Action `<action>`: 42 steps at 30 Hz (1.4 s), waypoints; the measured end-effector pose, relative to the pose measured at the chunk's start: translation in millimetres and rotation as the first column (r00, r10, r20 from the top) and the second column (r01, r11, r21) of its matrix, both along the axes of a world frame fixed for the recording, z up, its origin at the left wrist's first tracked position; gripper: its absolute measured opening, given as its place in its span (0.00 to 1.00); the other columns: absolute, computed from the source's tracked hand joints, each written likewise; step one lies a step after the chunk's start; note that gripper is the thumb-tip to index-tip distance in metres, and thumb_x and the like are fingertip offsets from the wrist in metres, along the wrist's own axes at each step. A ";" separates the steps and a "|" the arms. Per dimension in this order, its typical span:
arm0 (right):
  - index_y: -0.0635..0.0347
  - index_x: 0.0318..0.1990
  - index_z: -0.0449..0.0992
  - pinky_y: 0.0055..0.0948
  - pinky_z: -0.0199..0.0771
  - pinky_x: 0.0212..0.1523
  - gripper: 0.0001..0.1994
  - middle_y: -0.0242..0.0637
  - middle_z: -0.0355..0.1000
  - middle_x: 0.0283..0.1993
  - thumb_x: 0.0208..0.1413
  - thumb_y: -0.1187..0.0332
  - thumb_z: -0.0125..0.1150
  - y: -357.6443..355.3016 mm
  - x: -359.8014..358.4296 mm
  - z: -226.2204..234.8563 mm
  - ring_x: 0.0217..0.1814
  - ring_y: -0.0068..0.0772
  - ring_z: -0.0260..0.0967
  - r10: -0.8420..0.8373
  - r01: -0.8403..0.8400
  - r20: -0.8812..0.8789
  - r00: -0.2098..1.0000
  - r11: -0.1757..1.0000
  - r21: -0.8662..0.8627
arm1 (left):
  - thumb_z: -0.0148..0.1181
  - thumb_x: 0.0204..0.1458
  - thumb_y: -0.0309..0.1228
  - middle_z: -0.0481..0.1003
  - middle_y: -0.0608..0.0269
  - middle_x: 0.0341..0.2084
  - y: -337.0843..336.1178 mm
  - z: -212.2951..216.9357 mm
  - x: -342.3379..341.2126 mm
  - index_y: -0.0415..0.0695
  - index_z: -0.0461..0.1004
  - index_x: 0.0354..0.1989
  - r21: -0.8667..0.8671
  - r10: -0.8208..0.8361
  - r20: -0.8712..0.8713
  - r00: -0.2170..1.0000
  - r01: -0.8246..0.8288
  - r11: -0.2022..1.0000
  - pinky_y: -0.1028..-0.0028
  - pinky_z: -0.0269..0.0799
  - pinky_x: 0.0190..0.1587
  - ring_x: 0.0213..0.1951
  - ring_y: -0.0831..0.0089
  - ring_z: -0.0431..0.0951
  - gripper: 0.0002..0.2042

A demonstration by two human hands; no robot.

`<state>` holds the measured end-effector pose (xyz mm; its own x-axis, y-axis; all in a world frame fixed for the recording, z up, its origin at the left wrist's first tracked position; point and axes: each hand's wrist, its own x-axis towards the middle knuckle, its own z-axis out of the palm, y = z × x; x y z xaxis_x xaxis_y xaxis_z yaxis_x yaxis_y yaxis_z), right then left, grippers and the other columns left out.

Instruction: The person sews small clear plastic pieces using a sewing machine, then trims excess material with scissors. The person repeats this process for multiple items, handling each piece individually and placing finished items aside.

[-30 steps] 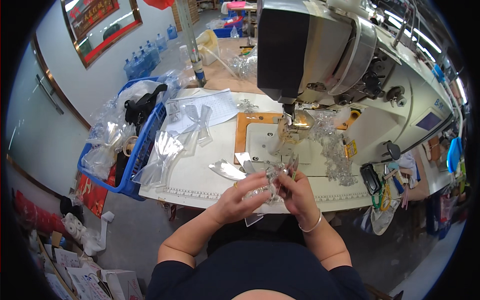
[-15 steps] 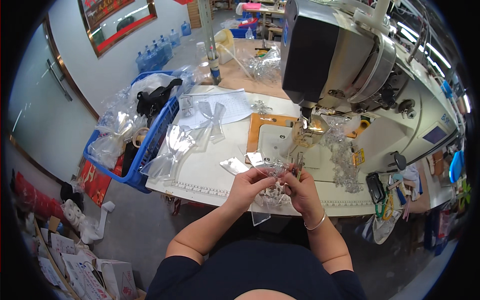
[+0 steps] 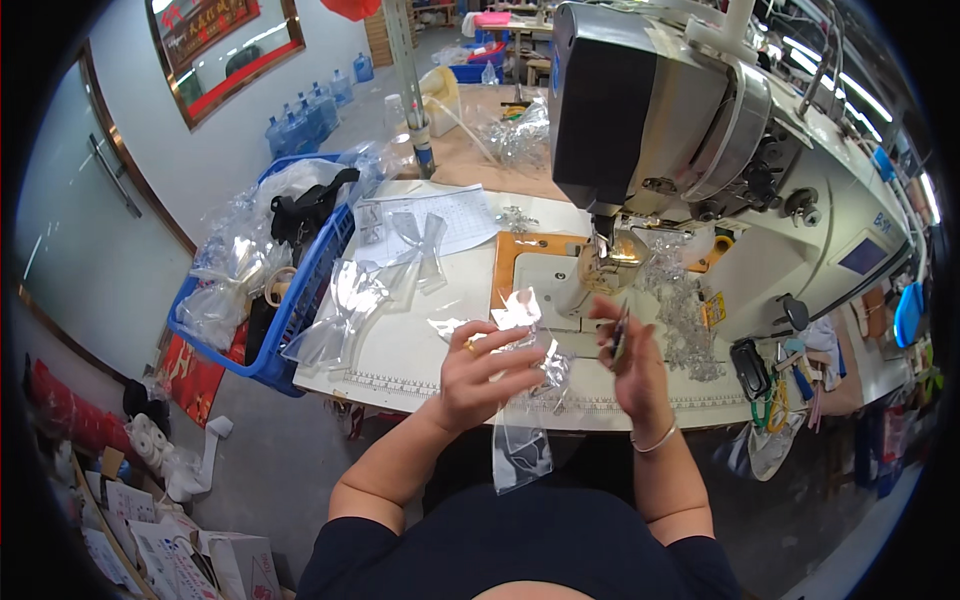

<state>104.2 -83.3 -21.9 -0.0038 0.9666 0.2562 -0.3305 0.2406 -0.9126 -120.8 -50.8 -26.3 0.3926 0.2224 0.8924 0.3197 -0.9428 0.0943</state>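
My left hand (image 3: 488, 376) is open, fingers spread, above the front edge of the sewing table (image 3: 345, 345). Beneath and beside it lies a clear plastic piece (image 3: 522, 462), crumpled and shiny on the table, its lower end hanging over the edge. I cannot tell whether the fingertips touch it. Raised to the right, my right hand (image 3: 640, 375) holds small, dark thread snips (image 3: 620, 338), partly hidden by the fingers and blurred. Just beyond both hands is the sewing machine's needle area (image 3: 605, 255), above an orange-framed plate (image 3: 508, 268).
Bow-shaped clear plastic pieces (image 3: 352, 298) and a printed sheet (image 3: 458, 212) lie at left. A blue basket (image 3: 275, 350) full of plastic bags stands beside the table. Small clear scraps (image 3: 685, 335) are heaped right of the needle; tools (image 3: 775, 395) hang at the right edge.
My hands have moved apart: the left has let go and spread its fingers, the right has lifted away rightward with the snips. The plastic piece now hangs lower over the edge.
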 end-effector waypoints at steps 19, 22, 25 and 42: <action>0.61 0.43 0.76 0.21 0.67 0.37 0.11 0.31 0.70 0.34 0.50 0.74 0.63 -14.8 -1.1 18.0 0.33 0.21 0.67 -0.258 0.141 0.391 0.883 0.942 0.303 | 0.67 0.38 0.31 0.69 0.78 0.37 -7.4 -9.4 -2.5 0.62 0.78 0.33 0.379 0.115 -0.066 0.991 -0.081 0.922 0.70 0.65 0.47 0.41 0.77 0.70 0.12; 0.64 0.45 0.75 0.16 0.63 0.32 0.12 0.30 0.70 0.34 0.59 0.65 0.56 -17.7 -9.6 14.8 0.28 0.15 0.58 0.053 -0.035 0.350 0.935 0.998 -0.057 | 0.67 0.38 0.31 0.69 0.78 0.37 -7.0 -10.8 -0.7 0.62 0.78 0.35 0.360 0.113 -0.067 0.991 -0.082 0.930 0.69 0.65 0.48 0.42 0.77 0.71 0.13; 0.66 0.46 0.75 0.14 0.60 0.27 0.16 0.33 0.72 0.34 0.63 0.61 0.51 -7.8 -5.6 -0.3 0.27 0.14 0.59 0.210 -0.208 -0.012 0.978 0.955 -0.212 | 0.67 0.38 0.30 0.69 0.79 0.38 -6.1 -11.7 0.2 0.62 0.78 0.36 0.323 0.106 -0.080 0.991 -0.075 0.943 0.68 0.65 0.49 0.43 0.76 0.71 0.14; 0.66 0.43 0.75 0.17 0.61 0.25 0.12 0.38 0.75 0.35 0.60 0.66 0.57 4.4 -3.7 -25.1 0.25 0.15 0.62 -0.044 0.042 -0.004 0.999 0.978 -0.204 | 0.55 0.55 0.23 0.74 0.57 0.40 30.4 -4.9 -11.8 0.36 0.66 0.48 -0.595 0.088 0.598 0.797 0.367 0.716 0.68 0.74 0.46 0.42 0.66 0.77 0.13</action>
<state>100.5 -78.9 -47.0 0.0398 0.9978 0.0537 -0.3313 0.0639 -0.9413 -132.6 -20.4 -31.2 -0.0338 0.8121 0.5825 -0.1361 -0.5811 0.8024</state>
